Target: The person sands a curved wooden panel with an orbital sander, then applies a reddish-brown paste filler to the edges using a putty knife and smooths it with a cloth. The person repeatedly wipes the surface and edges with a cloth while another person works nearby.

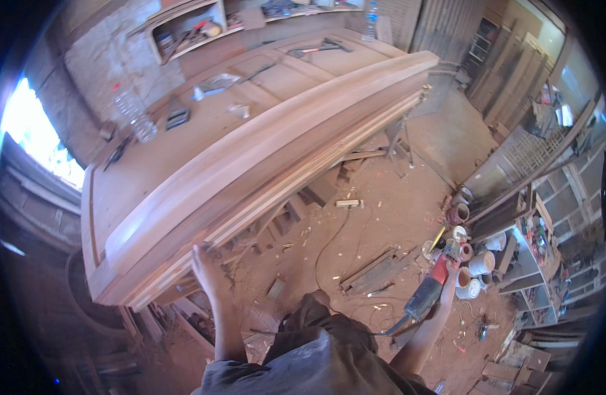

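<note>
A long pale plank (263,135) lies along the front of the workbench, with layered wooden edges below it. At the near part of that edge is my left hand (205,263). It seems to touch the wood, but its fingers are too small and unclear to read. Off to the right, away from the bench, my right hand (450,268) is closed around the front of a red and black angle grinder (429,289). The grinder's head points away from me, and its cord runs back toward my legs.
On the workbench (151,174) are a clear plastic bottle (133,113), a dark-framed block (178,118) and a hammer (323,47). Paint tins (481,263) stand on the floor at right, beside shelving (530,273). Wood offcuts (379,268) and a cord lie on the dusty floor.
</note>
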Demonstrator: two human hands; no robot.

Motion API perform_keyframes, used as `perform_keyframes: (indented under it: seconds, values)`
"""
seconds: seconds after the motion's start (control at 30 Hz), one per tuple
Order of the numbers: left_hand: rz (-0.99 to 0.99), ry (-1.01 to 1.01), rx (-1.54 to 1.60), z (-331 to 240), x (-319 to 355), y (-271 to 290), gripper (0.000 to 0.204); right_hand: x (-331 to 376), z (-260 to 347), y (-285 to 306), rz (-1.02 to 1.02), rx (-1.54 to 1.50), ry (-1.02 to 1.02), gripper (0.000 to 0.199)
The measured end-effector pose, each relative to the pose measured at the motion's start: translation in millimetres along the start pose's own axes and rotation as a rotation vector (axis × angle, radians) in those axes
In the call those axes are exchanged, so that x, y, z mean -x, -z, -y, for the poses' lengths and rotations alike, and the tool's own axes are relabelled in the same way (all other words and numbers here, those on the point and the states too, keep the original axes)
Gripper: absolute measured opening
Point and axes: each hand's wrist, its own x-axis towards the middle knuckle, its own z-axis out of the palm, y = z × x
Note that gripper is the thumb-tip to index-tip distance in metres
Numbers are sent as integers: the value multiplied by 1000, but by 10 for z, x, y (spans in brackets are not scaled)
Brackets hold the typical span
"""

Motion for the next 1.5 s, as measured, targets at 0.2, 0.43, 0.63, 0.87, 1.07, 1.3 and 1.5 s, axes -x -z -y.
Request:
perform_keyframes:
  seconds: [0.2, 0.43, 0.63, 0.87, 1.07, 1.3, 1.5]
  values:
    - [582, 100, -521, 1295, 763, -1828, 46, -851, 424, -55, -45, -67, -97, 54]
    - [1129, 201, -199, 2032, 735, -3752, 29, -2628, 813, -595, 53, -61, -59, 50]
    - [1174, 360, -132, 3126, 622, -5113, 37, -4647, 1062, -1262, 184, 123, -133, 46]
    - [1317, 341, -49, 2941, 1196, -8074, 60, -6239, 1927, -2416, 429, 397, 45, 48]
    - [1025, 674, 415, 3258, 1369, -10432, 70, -8259, 2451, -2903, 482, 805, 448, 53]
    - [889, 722, 780, 3604, 1594, -12709, 65, -10398, 3336, -3367, 835, 990, 458, 35]
    - [680, 629, 842, 3770, 1490, -13916, 61, -11706, 3513, -3741, 1050, 1144, 564, 41]
